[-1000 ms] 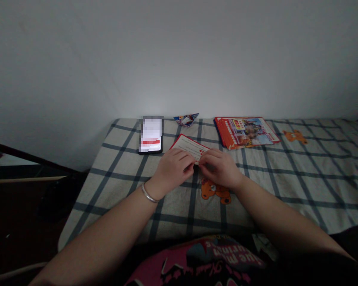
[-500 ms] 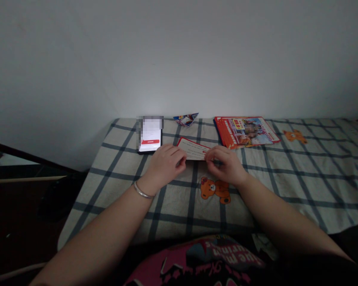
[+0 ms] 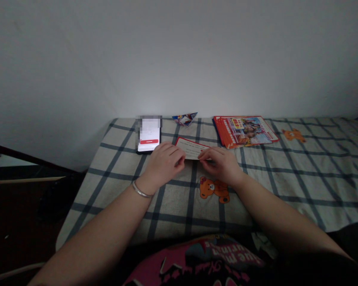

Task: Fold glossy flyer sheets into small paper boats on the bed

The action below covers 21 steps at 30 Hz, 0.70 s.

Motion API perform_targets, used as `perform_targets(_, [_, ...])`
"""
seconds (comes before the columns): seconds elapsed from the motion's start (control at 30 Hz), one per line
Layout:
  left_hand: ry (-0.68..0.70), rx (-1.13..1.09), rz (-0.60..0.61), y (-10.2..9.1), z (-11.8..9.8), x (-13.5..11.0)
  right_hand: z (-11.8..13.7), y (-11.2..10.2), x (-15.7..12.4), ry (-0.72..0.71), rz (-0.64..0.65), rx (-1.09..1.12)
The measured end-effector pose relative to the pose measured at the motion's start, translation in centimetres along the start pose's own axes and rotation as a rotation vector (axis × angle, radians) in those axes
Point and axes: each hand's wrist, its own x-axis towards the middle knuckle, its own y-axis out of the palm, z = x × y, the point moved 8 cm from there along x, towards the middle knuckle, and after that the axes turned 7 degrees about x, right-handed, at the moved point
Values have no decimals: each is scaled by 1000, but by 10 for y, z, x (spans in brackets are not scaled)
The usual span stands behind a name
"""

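Observation:
Between my hands is a printed sheet of paper (image 3: pixel 190 147), pale with lines of text and a red border along its far edge. My left hand (image 3: pixel 167 161) pinches its near left corner, fingers curled. On the right, my right hand (image 3: pixel 219 163) grips the near edge between thumb and fingers. The sheet looks folded, though its underside is hidden. Just beyond my left hand lies a phone (image 3: pixel 149 135) with a lit screen. A small folded paper boat (image 3: pixel 185 118) rests farther back, past the sheet.
A stack of red printed flyers (image 3: pixel 246 131) lies to the right, near the wall (image 3: pixel 179 59). The checked cloth (image 3: pixel 179 206) has bear pictures and covers the surface. Its left edge drops to a dark floor area (image 3: pixel 18 222).
My right hand has slid slightly left along the near edge of the sheet. My left hand keeps its pinch, almost unmoved.

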Motion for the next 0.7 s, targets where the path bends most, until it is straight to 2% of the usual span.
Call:
perform_targets(0.13, [-1, 16, 3, 0, 4, -2, 0, -1, 0, -4, 6, 33])
perform_targets(0.33, [-9, 28, 4, -4, 6, -1, -13, -7, -3, 70, 4, 104])
perform_targets(0.53, [-62, -6, 32, -2, 21, -6, -18, -12, -2, 101, 12, 148])
perform_targets(0.7, [-123, -49, 80, 1, 25, -8, -21, -14, -3, 115, 18, 148])
